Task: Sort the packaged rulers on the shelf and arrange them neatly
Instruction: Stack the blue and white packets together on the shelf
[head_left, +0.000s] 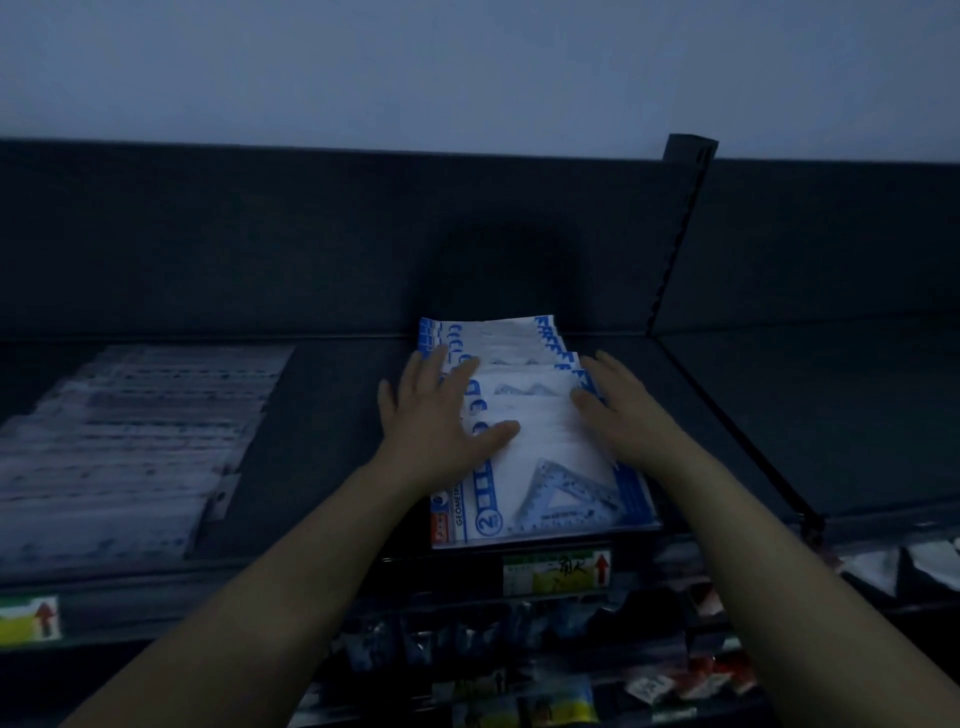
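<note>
Blue-and-white ruler packs sit between flat, straight fingers. The left hand presses the left edge and the right hand the right, likely squaring the overlapped row. Well left of the fingers, clear ruler packs lie on the shelf.

overlapping blue-white ruler packs on shelf
</note>
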